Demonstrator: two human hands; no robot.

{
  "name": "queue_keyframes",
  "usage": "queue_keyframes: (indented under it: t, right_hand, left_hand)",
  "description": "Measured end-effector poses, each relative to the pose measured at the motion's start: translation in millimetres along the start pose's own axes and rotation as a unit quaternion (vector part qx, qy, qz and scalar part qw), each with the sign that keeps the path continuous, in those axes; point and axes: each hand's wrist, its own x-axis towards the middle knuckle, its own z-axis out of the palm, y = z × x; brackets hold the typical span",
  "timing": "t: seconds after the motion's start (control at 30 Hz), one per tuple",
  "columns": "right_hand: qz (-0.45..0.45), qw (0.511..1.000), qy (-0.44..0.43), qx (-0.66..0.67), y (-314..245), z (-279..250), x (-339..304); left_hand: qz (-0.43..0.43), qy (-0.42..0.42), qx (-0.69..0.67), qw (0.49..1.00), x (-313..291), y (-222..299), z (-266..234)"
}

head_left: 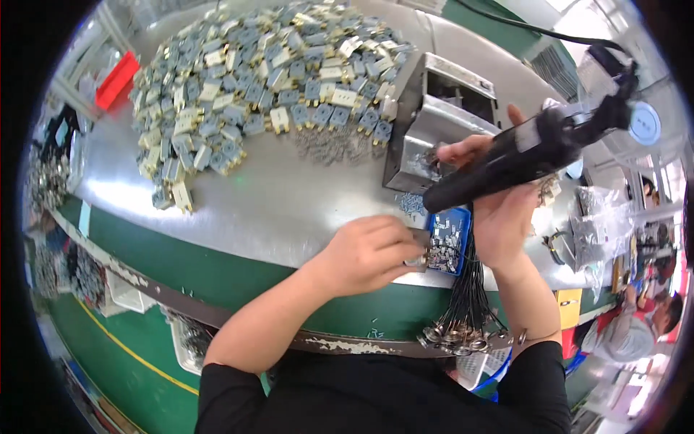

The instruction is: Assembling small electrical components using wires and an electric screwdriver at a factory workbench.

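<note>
My right hand (499,217) is wrapped round a black electric screwdriver (506,155). The screwdriver slants across the front of a metal screw feeder (434,134), and its tip cannot be made out. Lower and to the left, my left hand (372,253) is closed in a pinch at a small greyish part (418,249), partly hidden by the fingers and too blurred to name. That part is beside a blue tray (463,249) of tiny metal pieces. Loose small screws (410,204) lie just above the left hand's fingertips.
A large heap of grey and cream plastic blocks (267,79) with brass-coloured prongs covers the far bench. Tiny metal pieces (332,145) lie in front of it. Black cables (471,289) with round metal ends hang over the front edge. A co-worker (625,333) is at right.
</note>
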Motion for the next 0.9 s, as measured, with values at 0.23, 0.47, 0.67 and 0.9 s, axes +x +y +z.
queue_keyframes:
  t: [0.23, 0.47, 0.67, 0.9]
  right_hand:
    - [-0.15, 0.959, 0.087, -0.225, 16.9, -45.9, -38.1]
    - [-0.08, 0.889, -0.278, -0.354, -19.4, -52.4, -58.6]
    - [-0.112, 0.882, -0.261, -0.377, 4.4, -38.5, -81.1]
    - [-0.153, 0.851, -0.222, -0.451, 8.5, -36.4, -85.4]
  left_hand:
    - [-0.02, -0.002, -0.031, 0.999, 0.9, 16.5, 4.7]
    - [-0.031, -0.023, -0.011, 0.999, 2.0, 24.2, 2.6]
    - [0.035, 0.06, 0.078, 0.995, 10.3, 26.0, -3.5]
    - [0.08, 0.054, 0.107, 0.99, 15.4, 27.5, -5.0]
